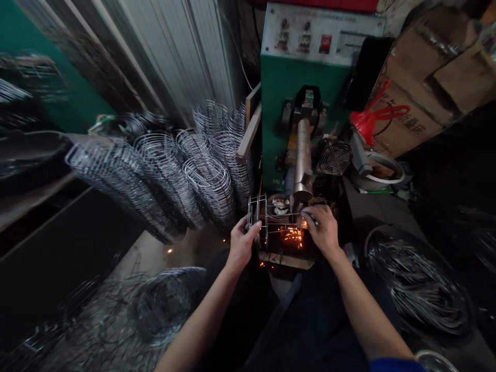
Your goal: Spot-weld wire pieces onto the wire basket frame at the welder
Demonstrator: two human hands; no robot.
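Between my two hands a small wire frame (266,227) of rings and straight rods lies sideways below the arm of a green spot welder (304,150). My left hand (242,240) is closed around the ringed end, thumb on top. At the other end my right hand (321,227) is closed with the fingers pinched at the rods, close to the welder's tip. Exactly what the right fingertips grip is partly hidden. Orange sparks (294,236) spray below the frame beside my right hand.
Tall stacks of wire rings (209,186) stand to the left. A round bundle of wire (166,305) sits at lower left, near loose wire pieces. On the right are a basin of metal rods (418,284), a bowl (382,170), a red plastic bag (372,119) and cardboard boxes (430,77).
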